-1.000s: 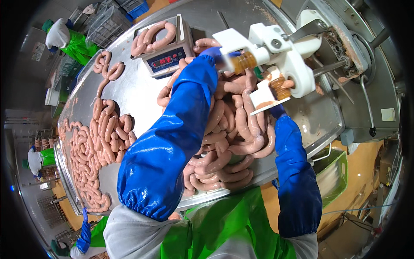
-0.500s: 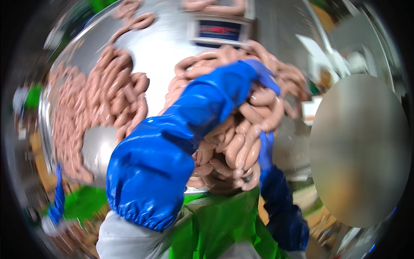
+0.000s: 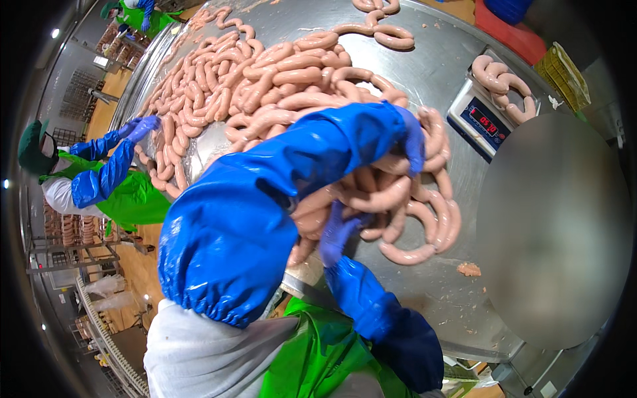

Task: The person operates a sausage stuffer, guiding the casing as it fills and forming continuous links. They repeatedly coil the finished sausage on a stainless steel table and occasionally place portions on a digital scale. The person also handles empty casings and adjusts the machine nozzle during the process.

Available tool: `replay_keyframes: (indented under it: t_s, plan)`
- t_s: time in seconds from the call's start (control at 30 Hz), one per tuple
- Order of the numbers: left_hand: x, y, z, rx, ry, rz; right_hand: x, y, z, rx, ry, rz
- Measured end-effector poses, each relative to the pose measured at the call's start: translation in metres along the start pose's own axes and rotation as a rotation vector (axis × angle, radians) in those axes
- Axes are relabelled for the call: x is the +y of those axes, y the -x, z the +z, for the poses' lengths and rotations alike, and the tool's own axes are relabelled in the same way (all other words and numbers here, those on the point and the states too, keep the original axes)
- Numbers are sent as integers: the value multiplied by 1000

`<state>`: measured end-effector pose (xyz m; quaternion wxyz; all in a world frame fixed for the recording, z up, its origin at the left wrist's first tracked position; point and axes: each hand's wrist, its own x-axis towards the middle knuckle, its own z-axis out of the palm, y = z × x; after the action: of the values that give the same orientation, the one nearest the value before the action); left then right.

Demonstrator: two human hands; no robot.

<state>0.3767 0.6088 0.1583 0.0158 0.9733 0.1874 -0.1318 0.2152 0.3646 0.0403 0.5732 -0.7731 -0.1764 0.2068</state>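
Note:
A bundle of linked pink sausages (image 3: 398, 199) lies on the steel table (image 3: 431, 292) in front of me. My left hand (image 3: 413, 142), in a blue glove and a long blue sleeve, curls over the top of the bundle. In a matching glove, my right hand (image 3: 337, 231) grips the bundle's near side from below, partly hidden by the links. A much larger heap of sausages (image 3: 265, 86) covers the table beyond my left arm.
A digital scale (image 3: 488, 119) with a few sausages (image 3: 497, 76) on its pan stands at the right. A blurred grey oval (image 3: 551, 225) hides the right side. A co-worker (image 3: 99, 179) in green apron and blue sleeves reaches into the heap at left. Red and yellow crates (image 3: 564, 73) stand behind.
The view has swung away from the white machine toward the table's middle. Both hands, raised at the machine a second ago, are now down on the sausage bundle beside the scale.

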Motion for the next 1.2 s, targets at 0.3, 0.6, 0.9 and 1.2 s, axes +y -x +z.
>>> replay_keyframes:
  t_s: [0.3,0.6,0.9,1.2]
  plan:
    - [38,51,4,277,-180,153,-28,-100,-86,-1109,176,118]
    - [191,263,151,557,650,-209,84,-283,-290,177,854,-341]
    - [275,278,153,477,726,-152,101,-131,-395,20,685,-432]
    - [397,207,146,287,879,295,143,215,-495,524,325,-36]
